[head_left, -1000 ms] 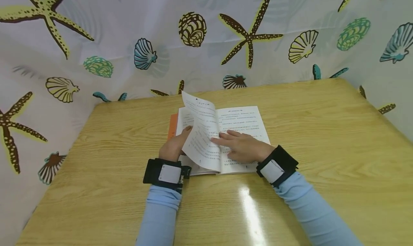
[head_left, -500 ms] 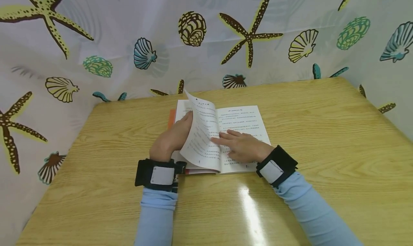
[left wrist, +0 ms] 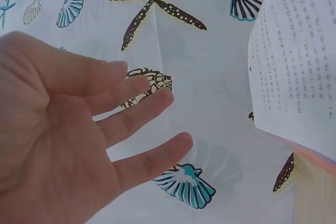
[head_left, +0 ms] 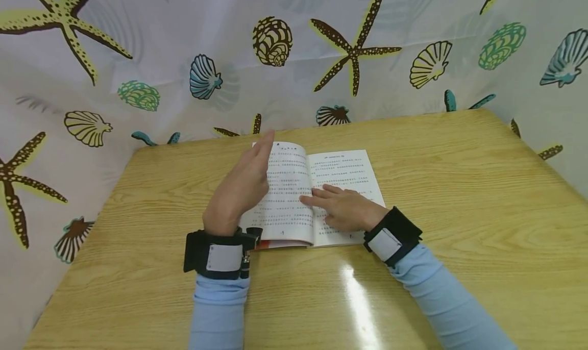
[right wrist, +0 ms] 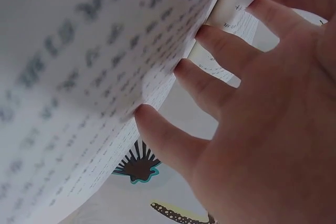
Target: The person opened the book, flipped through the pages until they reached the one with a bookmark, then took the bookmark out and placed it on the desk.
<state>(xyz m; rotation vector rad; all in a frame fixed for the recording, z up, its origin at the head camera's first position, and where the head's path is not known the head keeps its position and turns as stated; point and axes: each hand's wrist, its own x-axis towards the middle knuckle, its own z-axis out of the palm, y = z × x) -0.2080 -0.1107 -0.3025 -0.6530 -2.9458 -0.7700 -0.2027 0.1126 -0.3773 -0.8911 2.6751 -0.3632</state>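
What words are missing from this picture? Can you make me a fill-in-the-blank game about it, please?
1. The right hand touches an open ____ with printed pages, on the wooden table.
2. The left hand holds ____ in its fingers.
3. The sleeves are light ____.
4. The straps on both wrists are ____, each with a white patch.

Missing words: book; nothing; blue; black.

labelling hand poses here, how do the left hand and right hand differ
The left hand is apart from the book; the right hand touches it. In the head view, the left hand points mostly forward, the right hand leftward across the book. Both wear black wrist straps.
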